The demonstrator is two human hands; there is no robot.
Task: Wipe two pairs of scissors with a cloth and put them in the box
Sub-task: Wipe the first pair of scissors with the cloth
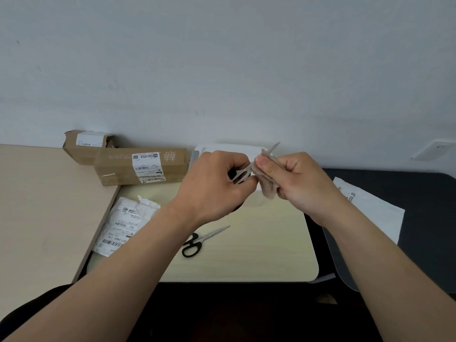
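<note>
1. We look down on our two bare hands, raised close together above a pale board.
2. Our left hand curls its fingers round the black handles of the first scissors and holds them in the air. The blades slant up and to the right, towards the wall.
3. Our right hand pinches a beige cloth between thumb and fingers, folded over the blades. Only the blade tip pokes out above the cloth.
4. The second scissors lie shut on the board beside our left forearm, and neither hand touches them.
5. The white box sits at the far edge by the wall, just behind our hands. Its inside is hidden from us.
6. We judge that we are wiping the first pair, with the second pair and both placings not yet done.
7. To wipe well, we would grip the handles firmly so the blades cannot swing open. We would draw the cloth from pivot to tip, away from the left hand.
8. Our thumb should press on the flat of the blade, never along the edge. We would then turn the scissors and wipe the other face.
</note>
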